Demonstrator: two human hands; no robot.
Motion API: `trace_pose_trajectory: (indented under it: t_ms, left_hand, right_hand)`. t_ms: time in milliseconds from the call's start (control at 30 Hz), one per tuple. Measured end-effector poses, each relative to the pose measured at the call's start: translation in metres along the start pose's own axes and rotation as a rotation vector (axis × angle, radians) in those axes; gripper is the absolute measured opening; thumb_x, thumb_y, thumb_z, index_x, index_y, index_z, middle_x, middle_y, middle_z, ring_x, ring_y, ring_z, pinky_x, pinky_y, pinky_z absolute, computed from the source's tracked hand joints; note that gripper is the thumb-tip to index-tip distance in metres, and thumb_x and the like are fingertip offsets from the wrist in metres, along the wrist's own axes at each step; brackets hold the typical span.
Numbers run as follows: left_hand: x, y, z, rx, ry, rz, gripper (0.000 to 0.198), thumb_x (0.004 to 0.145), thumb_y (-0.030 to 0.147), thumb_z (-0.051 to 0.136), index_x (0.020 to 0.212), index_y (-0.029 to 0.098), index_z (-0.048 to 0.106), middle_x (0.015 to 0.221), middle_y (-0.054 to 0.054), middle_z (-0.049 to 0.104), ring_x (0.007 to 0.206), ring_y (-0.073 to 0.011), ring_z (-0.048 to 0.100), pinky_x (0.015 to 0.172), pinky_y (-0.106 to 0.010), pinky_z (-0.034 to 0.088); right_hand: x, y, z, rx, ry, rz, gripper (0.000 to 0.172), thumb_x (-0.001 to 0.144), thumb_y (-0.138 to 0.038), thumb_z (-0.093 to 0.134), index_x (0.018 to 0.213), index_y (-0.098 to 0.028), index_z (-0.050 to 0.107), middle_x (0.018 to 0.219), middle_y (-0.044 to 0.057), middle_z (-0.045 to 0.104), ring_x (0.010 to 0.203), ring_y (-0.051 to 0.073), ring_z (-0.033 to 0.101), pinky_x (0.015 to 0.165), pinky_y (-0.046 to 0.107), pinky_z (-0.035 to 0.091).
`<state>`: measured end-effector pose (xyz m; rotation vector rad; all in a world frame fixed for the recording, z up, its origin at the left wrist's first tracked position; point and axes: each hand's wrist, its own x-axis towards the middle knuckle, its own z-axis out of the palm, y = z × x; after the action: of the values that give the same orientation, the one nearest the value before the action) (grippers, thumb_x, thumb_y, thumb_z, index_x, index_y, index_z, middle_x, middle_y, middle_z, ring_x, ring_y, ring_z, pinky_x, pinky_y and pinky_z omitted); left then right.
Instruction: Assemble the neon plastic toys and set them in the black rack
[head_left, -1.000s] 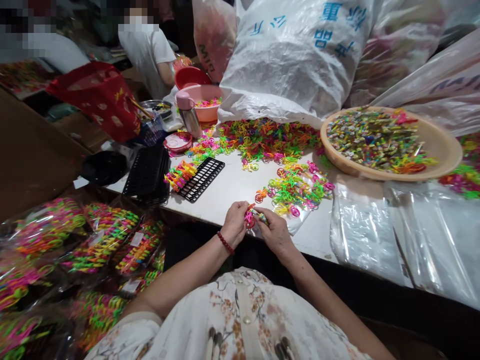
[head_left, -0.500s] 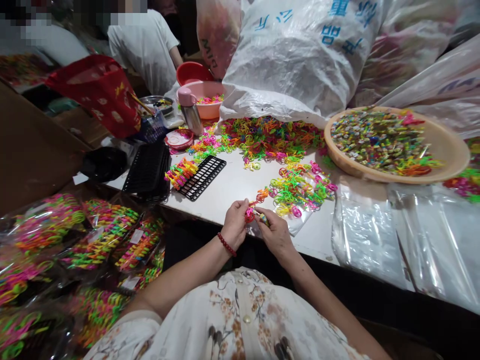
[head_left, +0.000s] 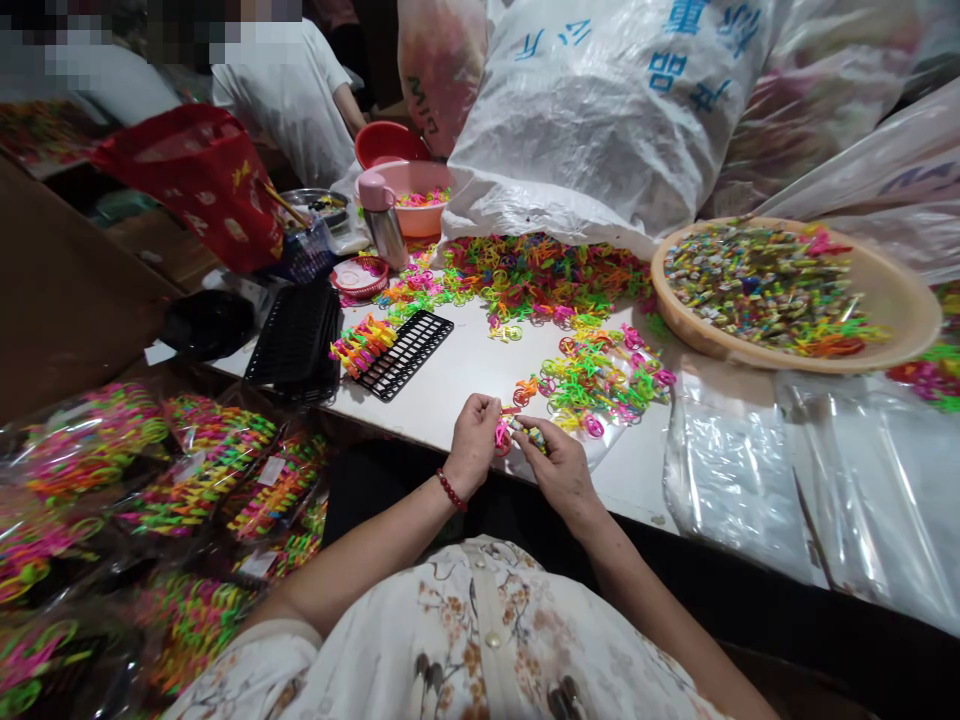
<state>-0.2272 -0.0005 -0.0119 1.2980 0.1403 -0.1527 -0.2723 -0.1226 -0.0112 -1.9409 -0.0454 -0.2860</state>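
At the near bench (head_left: 465, 380) edge, the left hand (head_left: 474, 442) has its grip pinched on a pink ring (head_left: 501, 437). The right hand (head_left: 561, 468) has its grip closed on a small wrapped stick (head_left: 534, 436). The two pieces meet between the fingertips. A loose pile (head_left: 594, 378) of rings lies at 1 o'clock and a basin (head_left: 896, 290) of sticks at 2. A few joined pieces stand on a rack (head_left: 409, 352) at 11, with filled bags (head_left: 217, 450) at 8. Most rings look undone.
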Motion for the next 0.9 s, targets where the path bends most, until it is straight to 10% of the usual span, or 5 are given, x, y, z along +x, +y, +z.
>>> trace_pose_trajectory:
  t_ms: [900]
  left_hand:
    - [0.017,0.004,0.007,0.147,-0.222,-0.142,0.035,0.082,0.055,0.056,0.079,0.022,0.043,0.058,0.008,0.044,0.036,-0.0052,0.033,0.037,-0.019,0.024]
  right_hand:
    - [-0.003,-0.008,-0.006,-0.238,-0.054,-0.354,0.034,0.084,-0.01,0.043,0.109,-0.023,0.062,0.082,0.006,0.067,0.074,0.021,0.065,0.065,0.032,0.054]
